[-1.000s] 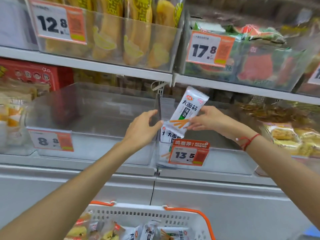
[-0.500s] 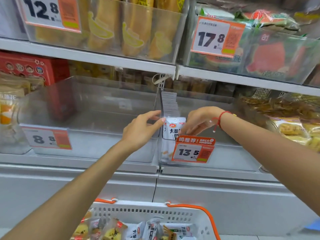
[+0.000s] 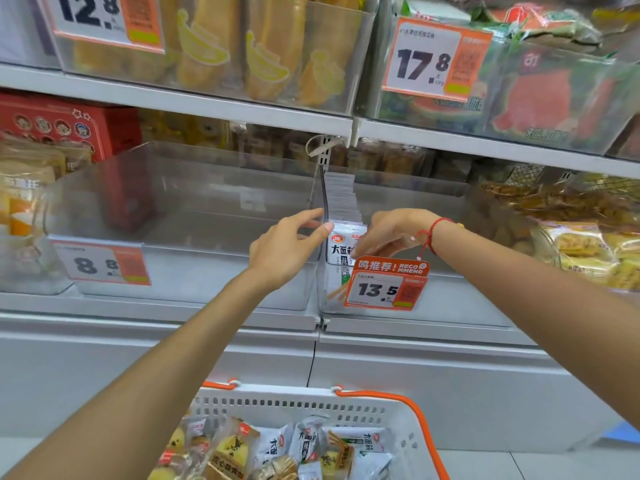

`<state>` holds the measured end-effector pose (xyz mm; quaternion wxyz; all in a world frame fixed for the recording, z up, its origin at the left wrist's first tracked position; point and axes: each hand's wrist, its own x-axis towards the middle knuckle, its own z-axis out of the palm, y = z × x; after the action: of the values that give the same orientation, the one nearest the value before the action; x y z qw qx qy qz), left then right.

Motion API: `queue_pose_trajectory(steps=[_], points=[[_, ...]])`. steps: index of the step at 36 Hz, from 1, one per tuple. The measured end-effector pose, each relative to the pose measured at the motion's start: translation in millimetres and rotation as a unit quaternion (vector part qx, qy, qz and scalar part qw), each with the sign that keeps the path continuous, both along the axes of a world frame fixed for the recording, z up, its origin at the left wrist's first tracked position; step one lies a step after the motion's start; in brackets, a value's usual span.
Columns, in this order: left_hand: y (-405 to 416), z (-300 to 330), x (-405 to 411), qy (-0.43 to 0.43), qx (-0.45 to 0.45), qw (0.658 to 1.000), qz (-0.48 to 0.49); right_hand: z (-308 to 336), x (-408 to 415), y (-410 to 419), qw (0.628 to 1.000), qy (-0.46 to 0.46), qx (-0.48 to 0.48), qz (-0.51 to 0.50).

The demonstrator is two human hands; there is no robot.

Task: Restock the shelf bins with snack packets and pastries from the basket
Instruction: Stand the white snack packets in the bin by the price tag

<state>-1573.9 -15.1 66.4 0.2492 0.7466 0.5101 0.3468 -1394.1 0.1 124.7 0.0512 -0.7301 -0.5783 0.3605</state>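
Observation:
A white snack packet (image 3: 341,252) with black characters stands upright at the front of a row of like packets in the clear bin (image 3: 450,296) tagged 13.5. My right hand (image 3: 393,233) reaches into that bin from the right, and its curled fingers hold the front packet's top right edge. Held flat with straight fingers, my left hand (image 3: 285,245) touches the packet's top left corner at the wall between the two bins. Below, the white basket (image 3: 298,405) with orange handles holds several more white packets (image 3: 363,441) and yellow pastries (image 3: 230,452).
A large clear bin (image 3: 180,271) tagged 8.8 stands to the left with nothing in it. Bins above hold banana cakes (image 3: 266,53) and watermelon packs (image 3: 540,98). Yellow pastries (image 3: 585,251) fill the bin at the right. A red box (image 3: 69,126) stands at the back left.
My right hand has lowered the white packet from above the bin down into the row behind the 13.5 tag. My left hand stayed at the bin wall.

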Motion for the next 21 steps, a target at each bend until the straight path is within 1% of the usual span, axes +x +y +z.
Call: queue_pose_trajectory(steps=[5, 9, 11, 12, 14, 16, 19, 21], points=[[-6, -1, 2, 0.000, 0.021, 1.000, 0.012, 9, -8, -9, 0.998, -0.061, 0.023, 0.015], [-9, 1, 1, -0.003, 0.023, 1.000, 0.018, 16, -5, -19, 0.996, -0.060, 0.072, 0.007], [-10, 2, 1, -0.017, 0.023, 0.999, 0.018, 18, -5, -27, 0.991, -0.049, 0.127, -0.006], [-10, 2, 1, -0.030, 0.025, 0.999, 0.016, 20, -6, -32, 0.983, -0.058, 0.173, -0.008], [-13, 1, 0, -0.067, 0.035, 0.997, 0.008, 21, -7, -42, 0.957, -0.080, 0.278, -0.008], [-18, -3, -1, -0.097, 0.047, 0.994, 0.001, 21, -9, -54, 0.937, -0.056, 0.345, 0.001], [-24, -11, -4, -0.096, 0.056, 0.993, -0.024, 17, -11, -68, 0.928, -0.027, 0.372, 0.015], [-26, -15, -6, -0.079, 0.061, 0.994, -0.035, 13, -10, -70, 0.926, -0.040, 0.375, -0.003]])
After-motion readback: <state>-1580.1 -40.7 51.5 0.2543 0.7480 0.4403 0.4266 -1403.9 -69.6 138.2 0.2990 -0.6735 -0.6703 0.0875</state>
